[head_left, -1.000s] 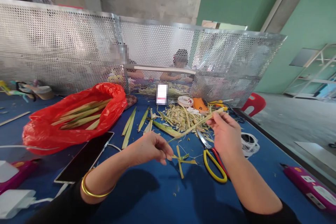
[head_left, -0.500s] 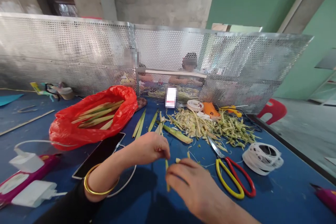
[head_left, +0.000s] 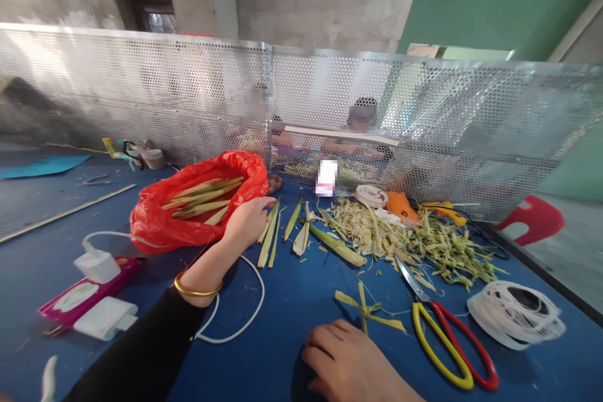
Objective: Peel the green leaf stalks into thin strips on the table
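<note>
My left hand reaches forward across the blue table, its fingers curled over the near ends of several loose green leaf strips beside the red plastic bag. Whether it grips a strip I cannot see. A gold bangle sits on that wrist. My right hand rests low on the table with fingers bent and nothing visible in them. Just beyond it lies a small crossed piece of folded leaf strips.
The red bag holds more long leaf strips. A heap of leaf trimmings lies at centre right, with yellow-and-red scissors and a white coil nearer. A white cable, charger and pink pack lie left. People sit behind a perforated metal screen.
My left hand has gone from the centre of the table forward to the strips by the red bag. The crossed leaf piece now lies on the table; my right hand has dropped low.
</note>
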The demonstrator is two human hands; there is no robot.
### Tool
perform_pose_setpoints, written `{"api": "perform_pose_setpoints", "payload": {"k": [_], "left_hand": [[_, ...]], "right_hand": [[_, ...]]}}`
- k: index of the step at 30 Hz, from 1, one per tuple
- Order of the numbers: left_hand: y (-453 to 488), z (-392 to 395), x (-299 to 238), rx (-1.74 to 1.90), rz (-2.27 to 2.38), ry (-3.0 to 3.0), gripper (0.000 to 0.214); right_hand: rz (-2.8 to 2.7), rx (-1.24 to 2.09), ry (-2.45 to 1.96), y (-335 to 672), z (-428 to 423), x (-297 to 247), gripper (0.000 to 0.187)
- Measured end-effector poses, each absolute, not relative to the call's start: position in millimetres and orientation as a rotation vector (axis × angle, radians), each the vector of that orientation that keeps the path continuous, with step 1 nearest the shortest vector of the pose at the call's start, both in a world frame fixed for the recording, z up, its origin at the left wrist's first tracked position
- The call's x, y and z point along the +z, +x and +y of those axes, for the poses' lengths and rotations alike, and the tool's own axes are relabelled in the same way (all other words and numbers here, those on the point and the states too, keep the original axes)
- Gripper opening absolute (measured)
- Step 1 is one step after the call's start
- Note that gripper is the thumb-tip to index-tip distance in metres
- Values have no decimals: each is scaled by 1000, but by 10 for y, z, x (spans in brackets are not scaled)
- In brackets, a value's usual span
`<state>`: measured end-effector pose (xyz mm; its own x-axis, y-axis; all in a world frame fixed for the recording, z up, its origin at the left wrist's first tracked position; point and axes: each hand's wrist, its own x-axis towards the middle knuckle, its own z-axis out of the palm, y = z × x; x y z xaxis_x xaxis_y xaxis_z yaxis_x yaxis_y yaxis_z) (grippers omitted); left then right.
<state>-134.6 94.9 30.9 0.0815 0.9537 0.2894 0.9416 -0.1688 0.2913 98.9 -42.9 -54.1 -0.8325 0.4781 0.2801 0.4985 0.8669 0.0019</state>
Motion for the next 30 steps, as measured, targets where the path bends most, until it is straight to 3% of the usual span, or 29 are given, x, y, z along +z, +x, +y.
{"api": "perform_pose_setpoints", "payload": {"k": [6,12,16,26,30], "left_hand": [[-1354,939,186,342,2186,2162,22],[-1263,975,-2,264,2181,2088,19],[-1300,1011,-7,368,2156,2000,12],[-1108,921,132,808,1678,1722,30],[-868,701,220,886,1234,1336,32]], "right_hand": [[-2744,-64,-778,999,-469,-530,30],[-2760,-82,-765,1001,-456,-514,29],[-2777,-79,-774,1005,-446,-518,30],[-2822,-31,-787,1007,-427,-541,28],[-2499,298,-957,1032,-469,-450,11]]}}
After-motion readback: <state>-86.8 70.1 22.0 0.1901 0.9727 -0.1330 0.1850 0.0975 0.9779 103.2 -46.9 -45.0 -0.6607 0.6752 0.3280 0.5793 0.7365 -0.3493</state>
